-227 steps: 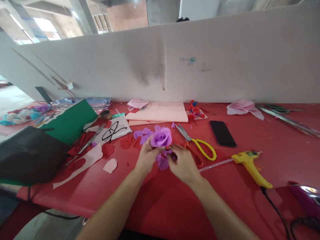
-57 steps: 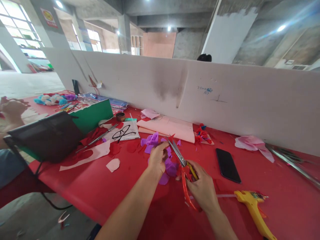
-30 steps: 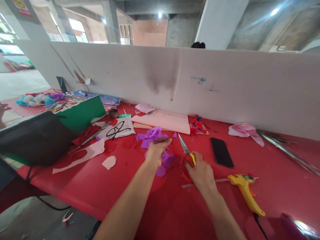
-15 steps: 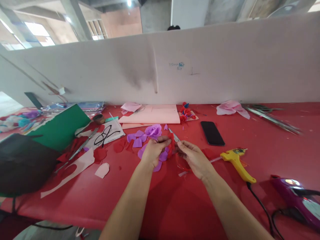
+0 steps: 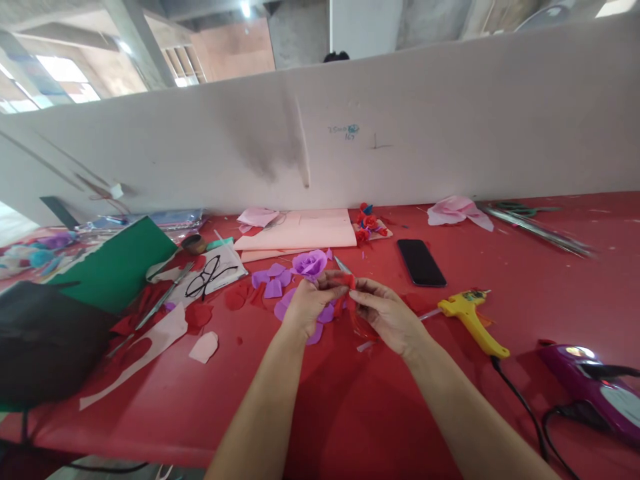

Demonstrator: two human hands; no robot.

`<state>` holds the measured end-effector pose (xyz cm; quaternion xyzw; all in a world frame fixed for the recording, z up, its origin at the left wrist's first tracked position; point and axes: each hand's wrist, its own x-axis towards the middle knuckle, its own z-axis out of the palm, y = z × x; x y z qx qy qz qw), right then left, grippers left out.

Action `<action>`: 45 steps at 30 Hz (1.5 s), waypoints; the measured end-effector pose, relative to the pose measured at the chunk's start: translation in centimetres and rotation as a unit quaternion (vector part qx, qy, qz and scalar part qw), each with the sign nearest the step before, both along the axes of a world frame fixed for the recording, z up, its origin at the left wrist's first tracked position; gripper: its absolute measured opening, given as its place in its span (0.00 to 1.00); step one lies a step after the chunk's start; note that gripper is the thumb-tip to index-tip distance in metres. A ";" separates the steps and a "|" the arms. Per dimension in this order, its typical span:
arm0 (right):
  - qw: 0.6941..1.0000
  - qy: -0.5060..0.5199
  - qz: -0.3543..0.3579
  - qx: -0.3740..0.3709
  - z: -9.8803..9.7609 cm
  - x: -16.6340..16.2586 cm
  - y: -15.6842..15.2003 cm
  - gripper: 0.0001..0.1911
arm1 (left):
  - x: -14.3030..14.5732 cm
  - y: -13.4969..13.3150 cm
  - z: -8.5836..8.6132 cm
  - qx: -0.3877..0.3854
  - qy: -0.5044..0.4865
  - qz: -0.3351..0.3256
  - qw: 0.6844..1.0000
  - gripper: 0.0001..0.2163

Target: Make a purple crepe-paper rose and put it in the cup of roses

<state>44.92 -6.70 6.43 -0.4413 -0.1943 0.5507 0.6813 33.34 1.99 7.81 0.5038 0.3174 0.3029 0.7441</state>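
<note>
My left hand pinches a piece of red crepe paper between thumb and fingers. The fingers of my right hand close on the same red piece from the other side, and the fingertips nearly meet. Behind them a pointed metal blade, perhaps of scissors, sticks out; its other end is hidden. A purple paper rose shows just above my left hand; whether that hand holds it, I cannot tell. Loose purple petals lie to the left, partly under my left hand. Red strips hang below the fingers.
On the red table, a yellow glue gun and a black phone lie to the right, with a purple device nearer. Pink sheets and red flowers are at the back. Left are glasses, paper scraps and a black bag.
My right fingers have moved up and left from beside the blade to pinch the red paper. Less of the blade shows. The purple rose has shifted slightly right, and the view has turned a little.
</note>
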 end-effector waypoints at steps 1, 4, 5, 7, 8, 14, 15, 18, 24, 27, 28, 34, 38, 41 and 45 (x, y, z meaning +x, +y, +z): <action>1.000 -0.001 -0.004 0.002 -0.1 0.1 0.0 0.14 | 0.0 0.0 0.0 0.006 -0.002 0.001 1.000 0.11; 1.000 0.011 -0.029 0.004 -0.6 0.5 0.1 0.12 | 0.0 0.2 -0.5 0.020 0.006 0.015 1.000 0.08; 0.999 0.017 -0.037 0.003 -0.7 0.6 0.1 0.12 | 0.0 0.3 -0.7 0.021 0.010 0.022 0.999 0.08; 0.999 0.028 -0.047 0.003 -0.8 0.8 0.1 0.12 | 0.0 0.6 -1.0 0.020 0.019 0.030 0.999 0.08; 0.998 0.031 -0.047 0.004 -0.8 0.9 0.1 0.11 | -0.1 0.7 -1.0 0.016 0.026 0.031 0.999 0.09; 0.999 -0.015 -0.028 -0.041 -0.4 1.1 0.1 0.11 | -2.1 1.7 0.1 0.019 0.097 -0.015 0.995 0.11; 0.998 -0.028 -0.026 -0.049 -0.5 1.1 0.1 0.11 | -2.7 1.8 0.2 0.024 0.116 -0.020 0.993 0.11; 0.996 -0.057 -0.007 -0.065 -1.1 1.1 0.3 0.10 | -4.6 2.0 -0.1 0.034 0.165 -0.019 0.986 0.11; 0.988 -0.122 0.088 -0.035 -0.9 0.1 0.0 0.15 | -6.2 2.3 -1.6 0.074 0.167 0.051 0.982 0.15; 0.980 -0.153 0.126 -0.017 -0.3 -0.4 -0.3 0.20 | -5.4 1.9 -1.3 0.091 0.155 0.090 0.980 0.10; 0.978 -0.159 0.137 -0.015 -0.2 -0.6 -0.3 0.22 | -5.0 1.6 -1.1 0.089 0.148 0.091 0.981 0.09; 0.971 -0.185 0.150 0.019 -0.2 -1.0 -0.5 0.25 | -2.1 -0.4 0.0 0.048 0.082 -0.075 0.993 0.10; 0.975 -0.175 0.136 0.002 -0.1 -1.0 -0.6 0.25 | -1.6 -0.5 -0.5 0.039 0.062 -0.062 0.995 0.06; 0.978 -0.179 0.111 -0.012 -0.2 -0.8 -0.4 0.19 | -2.0 -0.1 -0.8 0.056 0.055 -0.009 0.997 0.05; 0.978 -0.201 0.059 -0.018 -0.9 -0.4 0.0 0.12 | -2.4 0.2 -1.1 0.045 0.048 0.012 0.998 0.05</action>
